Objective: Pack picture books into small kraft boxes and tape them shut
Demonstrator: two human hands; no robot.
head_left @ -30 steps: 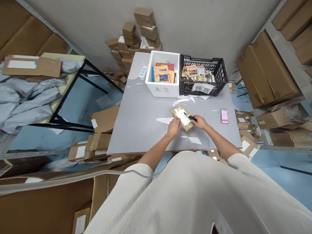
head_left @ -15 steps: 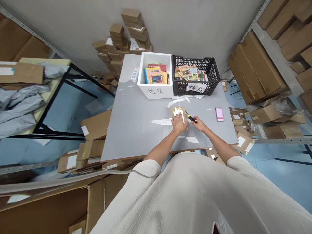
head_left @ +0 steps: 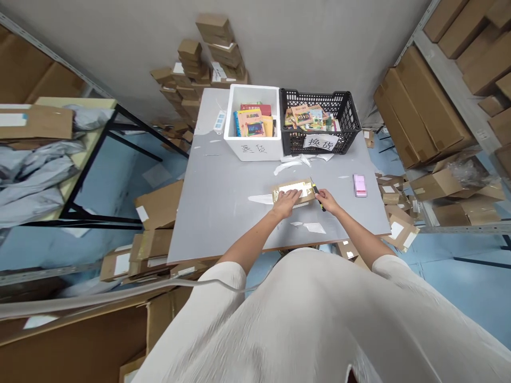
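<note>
A small brown cardboard box (head_left: 275, 193) with a white label and shiny clear tape lies on the grey table. My left hand (head_left: 286, 204) grips it from the near side, fingers across the top. My right hand (head_left: 328, 201) is closed around a black and yellow utility knife (head_left: 315, 188). The knife's tip points away from me, beside the box's right end; whether the blade touches the cardboard I cannot tell. Scraps of white paper (head_left: 314, 227) lie around the box.
Behind the box stand a white foam bin (head_left: 251, 149) and a black plastic crate (head_left: 351, 133), both holding books. A phone (head_left: 360, 185) lies to the right on the table (head_left: 215, 213). Cardboard boxes (head_left: 157, 207) crowd the floor, and a cable (head_left: 159, 284) runs at the left.
The box has turned from lengthwise to crosswise under my left hand, which has shifted slightly left. My right hand has moved a little, and the knife now stands steeper at the box's right end.
</note>
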